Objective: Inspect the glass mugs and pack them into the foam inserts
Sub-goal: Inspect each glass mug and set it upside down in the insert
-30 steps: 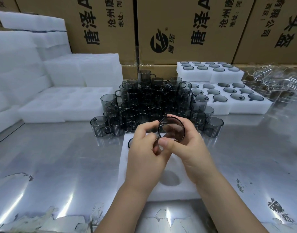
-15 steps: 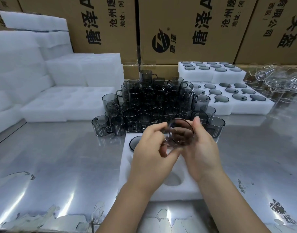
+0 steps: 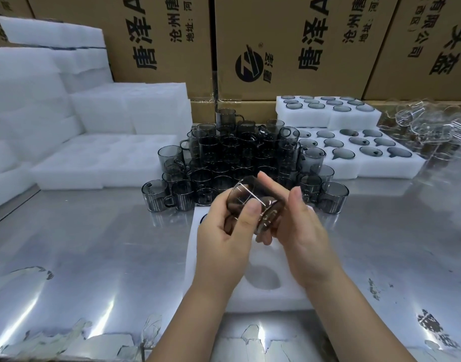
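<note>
Shiny metal tabletop (image 3: 93, 257), cardboard boxes (image 3: 289, 35) behind. Smoky glass mug (image 3: 243, 195), tipped sideways, gripped between left hand (image 3: 224, 239) and right hand (image 3: 305, 231) (left thumb across its side), above white foam insert (image 3: 276, 297).

A shiny metal surface (image 3: 93, 257) fills the foreground, catching streaks of overhead light, its film peeling in patches (image 3: 67, 338) along the near edge. Brown cardboard boxes (image 3: 289, 43) printed with black characters wall off the back.

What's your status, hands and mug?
Holding mug in left hand and right hand. Tilted above insert, not packed. Near pocket empty, unobstructed.
</note>
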